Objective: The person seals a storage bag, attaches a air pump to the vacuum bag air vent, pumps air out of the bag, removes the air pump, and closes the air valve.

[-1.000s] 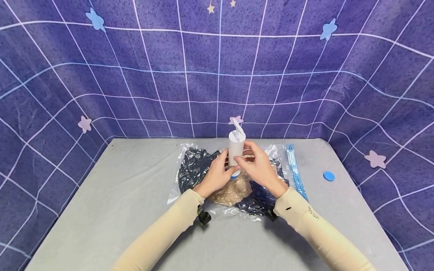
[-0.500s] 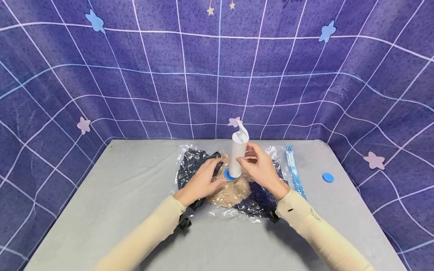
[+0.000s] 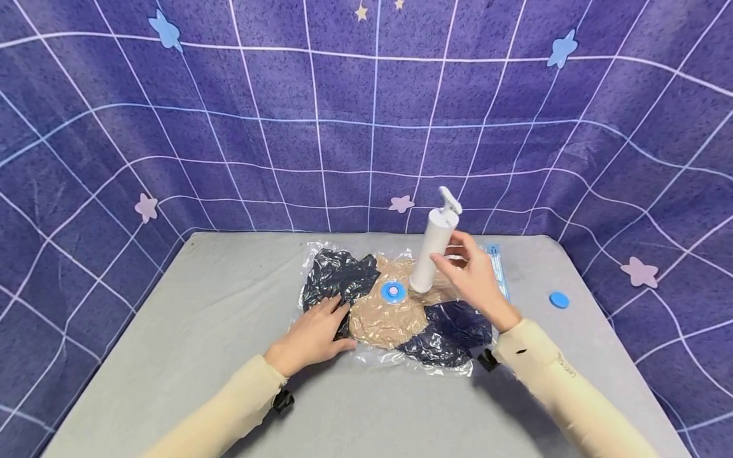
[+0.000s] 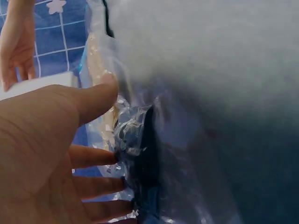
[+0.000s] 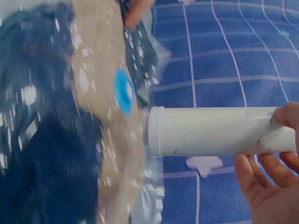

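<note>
My right hand (image 3: 472,273) grips a white hand pump (image 3: 431,251) by its barrel; its T-shaped handle points up and the barrel leans a little. In the right wrist view the lower end of the pump (image 5: 201,131) is apart from the bag. Below it lies a clear vacuum storage bag (image 3: 389,324) packed with black, tan and navy cloth. A round blue valve (image 3: 393,292) with a pale centre shows uncovered on the bag. My left hand (image 3: 312,334) rests at the bag's left part with its fingers spread, fingertips on the plastic over the black cloth.
A blue round cap (image 3: 558,300) lies on the grey table (image 3: 229,286) to the right of the bag. The bag's blue zip strip (image 3: 499,270) runs along its right end. A purple curtain (image 3: 343,140) with a grid print stands behind and on both sides.
The pump has come off the valve and moved right in my right hand, baring the valve. My left hand has left the pump's base and moved left and nearer, onto the bag.
</note>
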Motion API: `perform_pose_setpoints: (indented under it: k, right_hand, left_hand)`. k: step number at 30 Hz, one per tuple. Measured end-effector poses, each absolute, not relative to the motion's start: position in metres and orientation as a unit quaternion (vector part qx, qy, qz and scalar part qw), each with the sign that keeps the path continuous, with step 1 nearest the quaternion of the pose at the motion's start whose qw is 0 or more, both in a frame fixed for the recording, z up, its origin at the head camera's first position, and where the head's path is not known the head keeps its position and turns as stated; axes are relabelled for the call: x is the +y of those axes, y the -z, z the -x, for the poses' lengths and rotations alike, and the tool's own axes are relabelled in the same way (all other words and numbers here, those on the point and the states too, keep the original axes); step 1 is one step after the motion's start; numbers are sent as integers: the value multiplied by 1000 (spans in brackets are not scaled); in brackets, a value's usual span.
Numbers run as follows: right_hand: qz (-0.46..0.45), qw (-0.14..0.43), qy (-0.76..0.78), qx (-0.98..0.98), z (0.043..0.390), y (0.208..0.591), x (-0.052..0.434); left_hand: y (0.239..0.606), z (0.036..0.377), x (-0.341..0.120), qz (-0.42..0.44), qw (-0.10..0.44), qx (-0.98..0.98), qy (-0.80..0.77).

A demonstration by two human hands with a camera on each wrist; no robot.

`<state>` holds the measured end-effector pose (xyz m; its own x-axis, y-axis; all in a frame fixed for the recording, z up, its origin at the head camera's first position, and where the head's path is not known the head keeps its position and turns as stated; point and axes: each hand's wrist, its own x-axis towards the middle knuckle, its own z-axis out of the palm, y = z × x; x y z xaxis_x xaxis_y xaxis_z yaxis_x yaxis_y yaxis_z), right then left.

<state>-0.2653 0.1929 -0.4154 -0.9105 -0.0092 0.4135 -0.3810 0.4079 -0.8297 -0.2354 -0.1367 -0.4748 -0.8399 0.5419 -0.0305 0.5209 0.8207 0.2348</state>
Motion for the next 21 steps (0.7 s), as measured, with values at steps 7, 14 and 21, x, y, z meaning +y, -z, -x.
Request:
perform_pose_setpoints:
  k: [7, 14, 21]
  right_hand:
    - [-35, 227, -542, -808, 281, 403, 261]
    - [139, 190, -692, -683, 304, 420, 340]
    - [221, 59, -722, -653, 305, 454, 385]
  left_hand:
    - [479, 235, -134, -262, 50, 956, -122]
    - [478, 233, -134, -241, 67, 958, -143]
    - [479, 232, -137, -230, 76, 957, -159]
